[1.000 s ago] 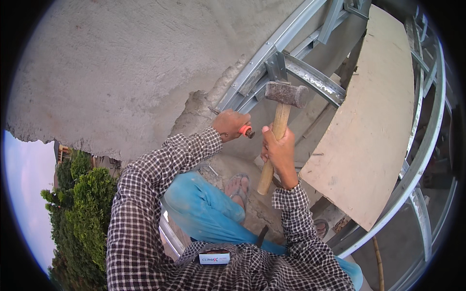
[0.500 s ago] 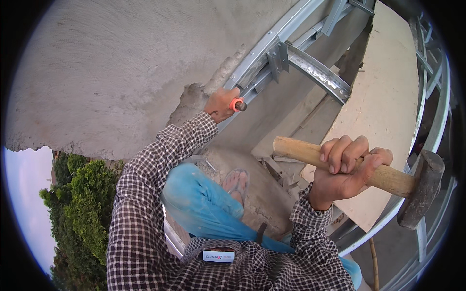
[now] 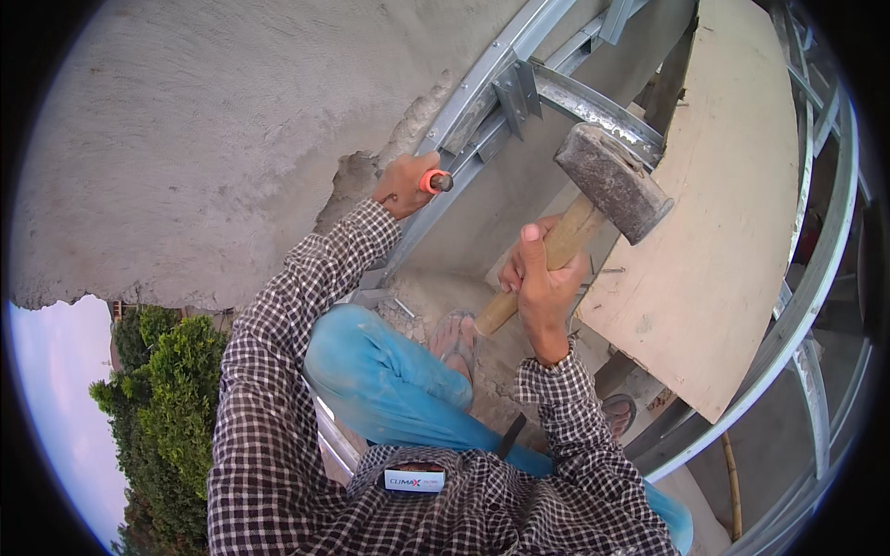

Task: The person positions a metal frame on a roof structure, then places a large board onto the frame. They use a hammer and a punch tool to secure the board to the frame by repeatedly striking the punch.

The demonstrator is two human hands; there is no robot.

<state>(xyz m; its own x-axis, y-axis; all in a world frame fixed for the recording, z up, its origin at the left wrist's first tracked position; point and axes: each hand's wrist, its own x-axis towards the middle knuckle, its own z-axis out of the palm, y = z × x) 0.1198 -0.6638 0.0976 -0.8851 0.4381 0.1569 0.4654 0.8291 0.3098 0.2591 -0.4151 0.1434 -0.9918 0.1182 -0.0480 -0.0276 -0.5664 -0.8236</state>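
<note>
My left hand [image 3: 399, 185] has its fingers clamped on the orange-handled chisel [image 3: 434, 182] against the rough wall [image 3: 185, 139]; my right hand [image 3: 542, 287] grips the raised hammer [image 3: 593, 208]. I judge an off-centre blow could hit my knuckles.

Small white rectangular label [image 3: 414, 480] on the checked shirt's front

I am gripping a hammer [image 3: 584, 222] with a smooth pale wooden handle and a dull, pitted grey metal head in my right hand [image 3: 542, 283]. My left hand [image 3: 400, 185] is holding a chisel [image 3: 434, 182] with a glossy orange plastic grip. The wall [image 3: 213, 120] is looking like rough, matt grey plaster; the frame [image 3: 519, 83] is showing as shiny galvanised metal, the board [image 3: 723, 232] as matt bare plywood.
</note>
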